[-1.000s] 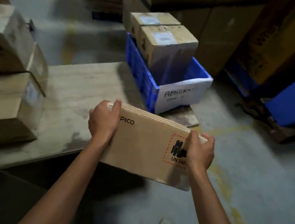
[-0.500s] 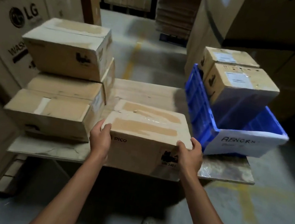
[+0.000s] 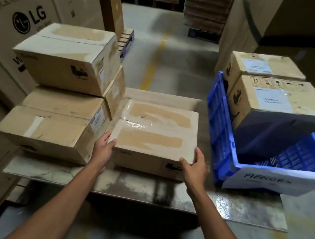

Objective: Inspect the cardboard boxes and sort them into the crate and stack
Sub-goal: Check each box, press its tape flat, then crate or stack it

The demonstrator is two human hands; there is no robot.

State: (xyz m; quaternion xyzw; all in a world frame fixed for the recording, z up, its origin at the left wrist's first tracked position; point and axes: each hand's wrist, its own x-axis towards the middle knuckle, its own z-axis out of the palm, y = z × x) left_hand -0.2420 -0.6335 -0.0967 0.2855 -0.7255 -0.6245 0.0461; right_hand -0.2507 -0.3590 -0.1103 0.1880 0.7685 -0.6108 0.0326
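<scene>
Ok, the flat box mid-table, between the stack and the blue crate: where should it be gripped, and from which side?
Probably its two near corners, coming from the near edge of the table, where the left hand and right hand grip the flat box now. It is wide and low; the stack sits close on its left and the blue crate flanks its right.

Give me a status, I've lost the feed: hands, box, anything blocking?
Left hand and right hand grip the box at its near corners. Box on the table, between stack and blue crate. Two boxes fill the crate's far end.
</scene>
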